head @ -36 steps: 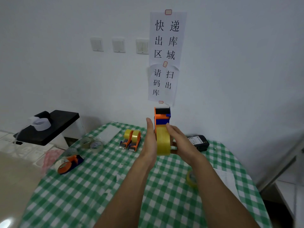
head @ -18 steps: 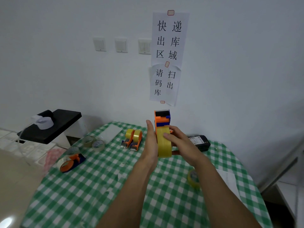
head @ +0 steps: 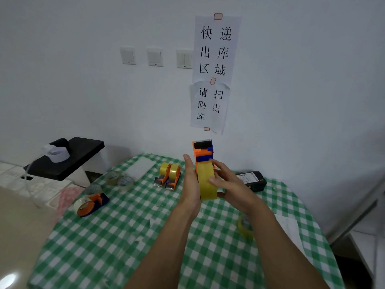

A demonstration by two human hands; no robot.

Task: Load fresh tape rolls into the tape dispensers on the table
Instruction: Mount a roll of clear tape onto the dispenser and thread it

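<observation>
While the flat left hand (head: pixel 190 184) braces the tape dispenser (head: pixel 203 151) and the right hand (head: pixel 229 184) grips its yellow roll (head: pixel 206 180), two dispensers (head: pixel 168 176) to their left look loaded.

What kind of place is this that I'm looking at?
Most likely a courier parcel pickup point. The wall sign reads "express parcel outbound area, please scan out"; tape dispensers sit on the checked table near a black device with a barcode label.
</observation>
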